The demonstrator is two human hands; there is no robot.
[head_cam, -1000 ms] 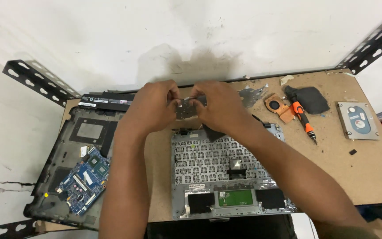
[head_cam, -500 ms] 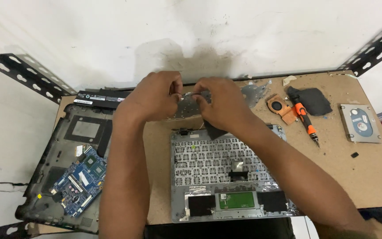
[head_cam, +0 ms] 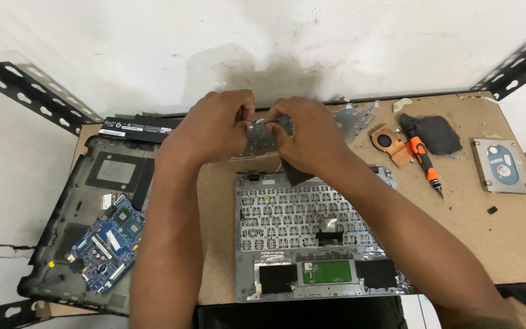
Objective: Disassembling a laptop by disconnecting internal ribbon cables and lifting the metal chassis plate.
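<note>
Both of my hands meet above the back of the wooden table (head_cam: 488,244). My left hand (head_cam: 214,125) and my right hand (head_cam: 308,134) pinch a small grey metal bracket plate (head_cam: 259,139) between their fingertips. A dark strip hangs under my right hand. Just below lies an upturned laptop palmrest with the keyboard's underside (head_cam: 299,222) and a green touchpad board (head_cam: 326,272).
A black laptop bottom case (head_cam: 86,183) with a blue circuit board (head_cam: 108,241) lies at the left. To the right sit a flat metal plate (head_cam: 354,120), a copper cooling fan (head_cam: 388,141), an orange-and-black screwdriver (head_cam: 424,159), a black pad (head_cam: 436,133) and a hard drive (head_cam: 500,166).
My hands with the metal bracket have stayed at the back of the table, shifting slightly. The view has tilted a little, nothing else moved.
</note>
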